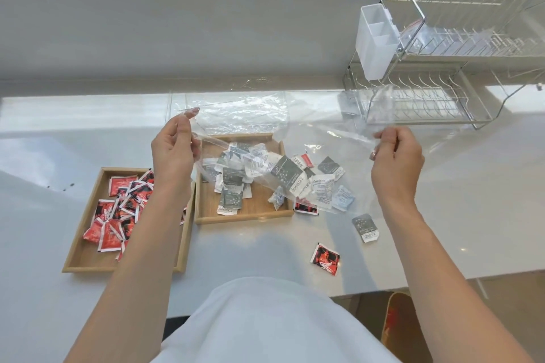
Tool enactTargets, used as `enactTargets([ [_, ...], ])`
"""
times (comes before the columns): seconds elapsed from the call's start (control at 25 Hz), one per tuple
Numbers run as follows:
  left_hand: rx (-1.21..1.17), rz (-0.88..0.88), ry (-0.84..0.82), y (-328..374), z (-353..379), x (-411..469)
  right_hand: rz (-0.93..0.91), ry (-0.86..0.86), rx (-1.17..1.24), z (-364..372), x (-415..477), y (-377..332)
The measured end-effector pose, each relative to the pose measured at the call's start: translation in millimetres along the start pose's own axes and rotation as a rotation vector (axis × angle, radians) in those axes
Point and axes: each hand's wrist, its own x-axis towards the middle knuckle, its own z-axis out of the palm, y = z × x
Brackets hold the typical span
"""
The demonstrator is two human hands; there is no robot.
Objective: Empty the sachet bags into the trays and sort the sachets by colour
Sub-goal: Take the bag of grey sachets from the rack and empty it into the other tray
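We have one view only, worn on the head, wide-angled, looking forward and steeply down onto the white counter (460,215). It sits close: left hand (174,153) and right hand (396,156) reach in from the near edge, the dish rack (442,91) stands far right.

Daylight glares off the white counter (88,127) left of the wire dish rack (442,97); a pale wall (177,23) rises behind the rack.

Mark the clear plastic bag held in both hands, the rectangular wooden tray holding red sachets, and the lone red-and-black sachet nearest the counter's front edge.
Clear plastic bag (318,138): head view, stretched middle film.
Wooden tray of red sachets (88,269): head view, front rim.
Lone red-and-black sachet (325,259): head view, its centre.
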Motion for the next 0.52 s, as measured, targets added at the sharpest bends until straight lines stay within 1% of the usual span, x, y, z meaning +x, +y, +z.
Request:
enactTargets([
  [0.12, 0.0, -0.004, -0.001, -2.7, -0.2, 1.3, -0.027, 0.042, -0.006, -2.3, 4.8, -0.1],
  [0.2, 0.007, -0.007, 0.002, -5.1, -1.4, 3.4, -0.031, 0.006, -0.03, -3.1, 7.2, -2.1],
  [0.32, -0.001, -0.009, -0.011, -6.5, 0.2, 4.9, -0.062, 0.027, -0.042, -5.7, 10.0, -5.8],
  [0.4, -0.001, -0.019, 0.005, -7.5, 0.0, 6.0, -0.066, -0.011, -0.06, -5.7, 12.1, -7.0],
  [0.52, -0.023, -0.029, 0.018, -7.4, -0.7, 6.7, -0.101, 0.018, -0.075, -7.1, 15.8, -10.0],
])
